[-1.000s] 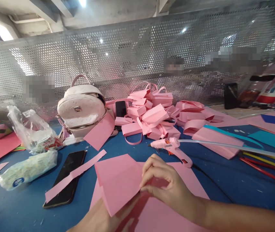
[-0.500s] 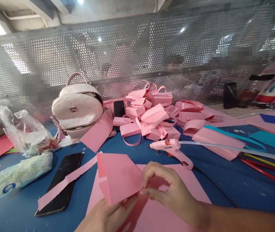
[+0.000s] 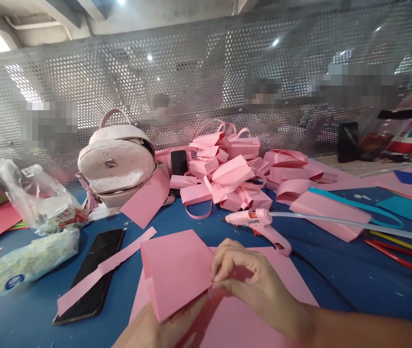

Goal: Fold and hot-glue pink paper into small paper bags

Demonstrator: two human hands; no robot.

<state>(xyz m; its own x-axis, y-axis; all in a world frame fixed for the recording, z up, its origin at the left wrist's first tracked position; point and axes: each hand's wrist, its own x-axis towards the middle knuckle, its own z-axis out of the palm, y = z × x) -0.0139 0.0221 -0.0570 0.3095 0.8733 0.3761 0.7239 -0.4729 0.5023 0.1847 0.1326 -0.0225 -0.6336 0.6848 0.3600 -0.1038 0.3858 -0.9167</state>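
A folded pink paper bag (image 3: 177,270) is held above a flat pink sheet (image 3: 235,324) on the blue table. My left hand (image 3: 162,321) grips it from below, with most of its fingers hidden under the paper. At the bag's right end, my right hand (image 3: 251,285) pinches the edge between thumb and fingertips. Behind my hands lies a pink glue gun (image 3: 257,222), a long clear glue stick in its back. To the left, a pink paper strip (image 3: 115,261) rests across a black phone (image 3: 82,290).
A heap of pink paper bags (image 3: 228,174) sits at the back beside a pale backpack (image 3: 119,159). Plastic bags (image 3: 35,198) are on the left. Red and yellow sticks (image 3: 405,258) lie at right, near the glue gun's cord (image 3: 325,280). A perforated metal panel (image 3: 198,72) stands behind.
The paper bag has tilted, its open left end swinging slightly left and down, so that its broad face shows more. My right hand keeps its pinch at nearly the same spot.
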